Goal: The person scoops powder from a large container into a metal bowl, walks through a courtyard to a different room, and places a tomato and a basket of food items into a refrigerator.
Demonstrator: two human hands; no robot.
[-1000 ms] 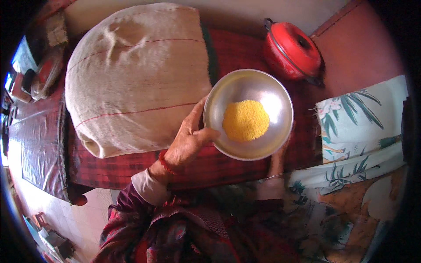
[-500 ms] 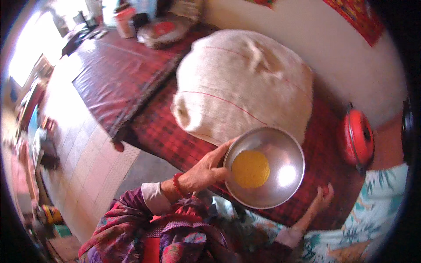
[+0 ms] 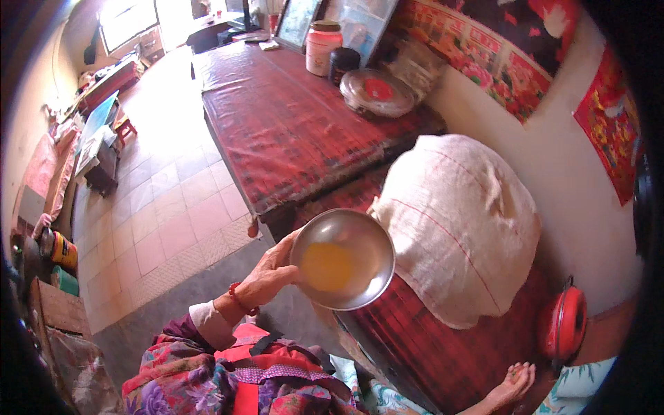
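Note:
My left hand point(image 3: 271, 271) grips the left rim of a round steel bowl point(image 3: 360, 238) and holds it in the air, off the front edge of the red chequered table. A small heap of yellow grain point(image 3: 327, 266) lies in the bowl's bottom. My right hand point(image 3: 510, 384) hangs low at the lower right with fingers apart, holding nothing, next to the table's front. A large full cloth sack point(image 3: 460, 218) with thin red stripes lies on the table just right of the bowl.
A red lidded pot point(image 3: 564, 321) stands at the table's right end. A long table with a dark red cover point(image 3: 277, 124) carries a jar point(image 3: 323, 47), a dark tin and a covered plate point(image 3: 377, 91). Tiled floor point(image 3: 159, 207) spreads to the left.
The view has swung left toward the room. The bowl has come off the table beside the sack and is held by the left hand alone; the right hand has let go and dropped low.

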